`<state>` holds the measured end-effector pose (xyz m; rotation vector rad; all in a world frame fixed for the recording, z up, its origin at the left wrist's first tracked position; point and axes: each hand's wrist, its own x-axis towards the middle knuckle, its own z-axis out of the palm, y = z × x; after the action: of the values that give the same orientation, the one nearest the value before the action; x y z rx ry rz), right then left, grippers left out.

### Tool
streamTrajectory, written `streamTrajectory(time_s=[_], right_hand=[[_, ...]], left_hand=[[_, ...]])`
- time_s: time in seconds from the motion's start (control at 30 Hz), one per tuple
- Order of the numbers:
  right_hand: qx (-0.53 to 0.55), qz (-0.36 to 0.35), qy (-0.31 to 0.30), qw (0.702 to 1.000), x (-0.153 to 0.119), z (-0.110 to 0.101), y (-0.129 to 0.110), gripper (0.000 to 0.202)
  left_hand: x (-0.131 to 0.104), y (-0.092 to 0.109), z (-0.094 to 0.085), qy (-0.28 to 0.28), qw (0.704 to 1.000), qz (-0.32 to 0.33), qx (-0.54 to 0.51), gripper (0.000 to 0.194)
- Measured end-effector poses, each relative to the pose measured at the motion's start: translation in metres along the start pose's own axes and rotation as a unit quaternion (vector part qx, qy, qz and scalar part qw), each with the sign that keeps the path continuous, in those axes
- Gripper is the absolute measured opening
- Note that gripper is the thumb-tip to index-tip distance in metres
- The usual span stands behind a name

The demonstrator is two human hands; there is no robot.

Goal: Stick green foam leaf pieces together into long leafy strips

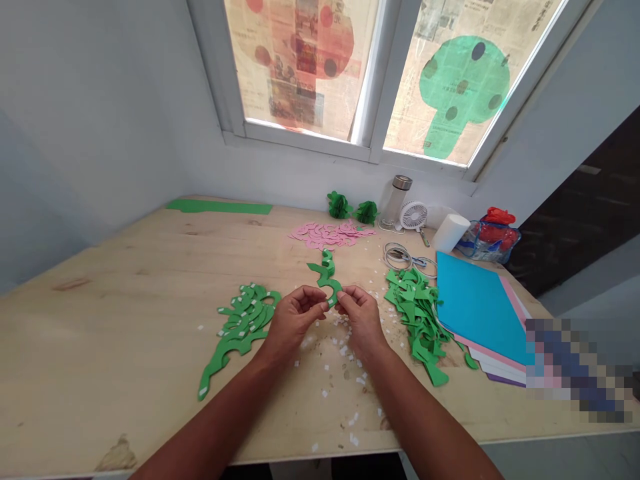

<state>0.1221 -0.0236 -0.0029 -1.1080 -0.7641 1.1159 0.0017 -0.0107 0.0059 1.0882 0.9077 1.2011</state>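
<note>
Between my two hands, over the middle of the table, is a curvy green foam cut-out (327, 270) with its upper part pointing away from me. My left hand (300, 310) pinches its lower end from the left, near a small white patch. On the right, the fingertips of my right hand (359, 310) are closed on the same end. Left of my left hand lies a pile of similar green cut-outs (245, 313), many bearing small white patches. One longer wavy green strip (217, 363) extends from the pile toward me.
Green scraps (417, 320) lie to the right, beside stacked coloured sheets (483, 307). Pink cut-outs (327, 235) lie farther back. Behind are green paper ornaments (339, 205), a bottle (395, 203), a small fan (413, 216) and a white roll (450, 232). White bits (345, 350) litter the table.
</note>
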Motion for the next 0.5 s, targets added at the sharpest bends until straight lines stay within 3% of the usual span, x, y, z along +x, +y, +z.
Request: streamTrajectory(time_s=[0.23, 0.5], right_hand=[[0.050, 0.031, -0.013, 0.998, 0.0013, -0.0018, 0.0008, 0.016], [0.023, 0.044, -0.052, 0.997, -0.0013, -0.0012, -0.0035, 0.017]], left_hand=[[-0.0026, 0.0037, 0.0006, -0.010, 0.999, 0.029, 0.027, 0.015], [-0.0020, 0.0080, -0.0028, -0.004, 0.999, 0.033, 0.043, 0.018]])
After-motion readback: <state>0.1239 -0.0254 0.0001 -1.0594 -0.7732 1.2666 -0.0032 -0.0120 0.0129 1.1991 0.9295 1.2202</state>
